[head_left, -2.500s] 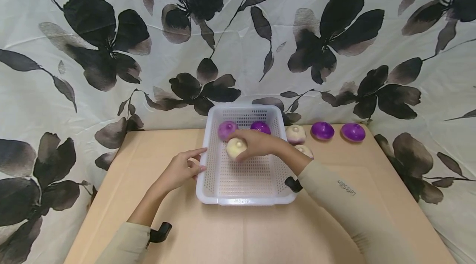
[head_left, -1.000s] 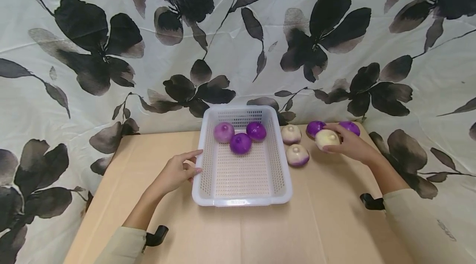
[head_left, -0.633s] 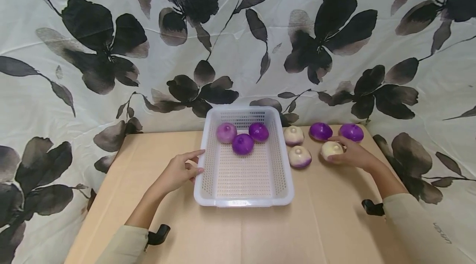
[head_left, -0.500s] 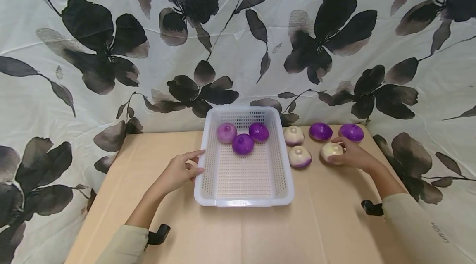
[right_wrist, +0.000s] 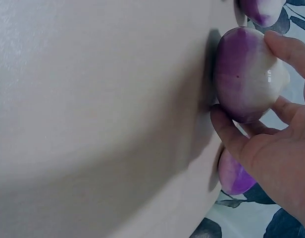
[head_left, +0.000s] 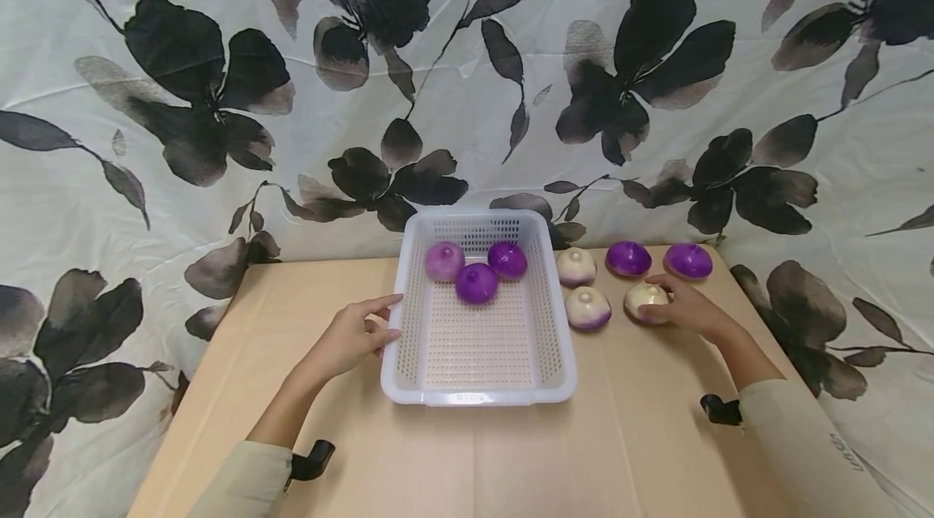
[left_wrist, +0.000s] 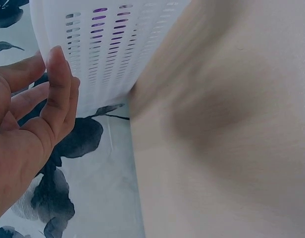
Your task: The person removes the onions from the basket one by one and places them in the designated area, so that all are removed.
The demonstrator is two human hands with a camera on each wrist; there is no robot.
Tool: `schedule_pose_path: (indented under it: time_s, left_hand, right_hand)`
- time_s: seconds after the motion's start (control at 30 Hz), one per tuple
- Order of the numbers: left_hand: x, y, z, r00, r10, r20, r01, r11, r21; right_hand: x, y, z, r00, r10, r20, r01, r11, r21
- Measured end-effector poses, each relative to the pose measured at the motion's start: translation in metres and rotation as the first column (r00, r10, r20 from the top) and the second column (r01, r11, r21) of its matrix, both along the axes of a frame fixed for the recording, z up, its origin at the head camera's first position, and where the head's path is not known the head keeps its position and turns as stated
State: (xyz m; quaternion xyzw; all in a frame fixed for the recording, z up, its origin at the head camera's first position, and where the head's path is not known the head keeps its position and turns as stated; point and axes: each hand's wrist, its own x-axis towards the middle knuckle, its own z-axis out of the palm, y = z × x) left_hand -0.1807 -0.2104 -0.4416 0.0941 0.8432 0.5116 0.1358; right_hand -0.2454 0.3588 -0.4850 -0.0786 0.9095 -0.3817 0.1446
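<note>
My right hand (head_left: 689,309) holds a white-and-purple onion (head_left: 645,303) at the right of the table, thumb and fingers round its side. In the right wrist view, that onion (right_wrist: 244,74) shows its purple lower part and pale, knobbed top. A white plastic basket (head_left: 479,398) stands in the middle with purple onions (head_left: 477,283) inside, towards its far end. At its left rim, my left hand (head_left: 349,338) holds on with thumb and fingers. Two pale onions (head_left: 587,308) sit just right of the basket. Behind the held onion lie two purple onions (head_left: 628,259).
The light-brown table (head_left: 474,461) ends at the back against a white floral cloth (head_left: 467,121). In the left wrist view, the basket's slotted side wall (left_wrist: 110,44) rises beside the left hand. A black wrist mount (head_left: 721,409) sits on the right sleeve.
The right hand has moved from inside the basket to the table's right, carrying the pale onion, and set it down in front of the purple ones. The left hand stays at the rim.
</note>
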Motion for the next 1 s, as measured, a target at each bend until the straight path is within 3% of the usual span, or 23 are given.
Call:
schedule_pose_path:
  time_s: [0.43, 1.0]
  left_hand:
    - [-0.001, 0.0001, -0.0008, 1.0, -0.004, 0.006, 0.004, 1.0, 0.009]
    - [-0.0012, -0.0009, -0.0023, 1.0, 0.005, 0.006, -0.005, 1.0, 0.008]
  right_hand:
    - [0.0038, -0.0002, 0.0002, 1.0, 0.002, 0.028, 0.0, 0.999, -0.044]
    - [0.0026, -0.0001, -0.0015, 1.0, 0.009, 0.014, -0.008, 1.0, -0.019]
